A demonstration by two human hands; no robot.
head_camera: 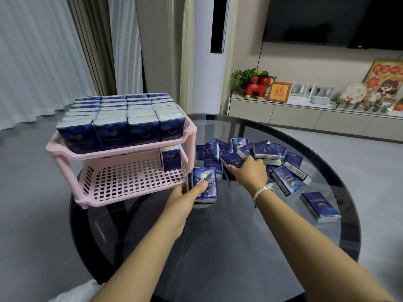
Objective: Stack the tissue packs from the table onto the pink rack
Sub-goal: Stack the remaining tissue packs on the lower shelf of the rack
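While the pink rack [122,168] stands at left, top tier filled, lower tier bearing one upright pack [171,158] at far right, a tissue pack [205,185] is held upright by the left hand [185,200], just right of the lower tier. Farther right, a pack in the pile [257,155] is gripped by the right hand [250,171].

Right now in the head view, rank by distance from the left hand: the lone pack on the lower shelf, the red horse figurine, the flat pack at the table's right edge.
1. Lone pack, just above the left hand.
2. Flat pack, far right on the table.
3. Red horse figurine, on the far cabinet.
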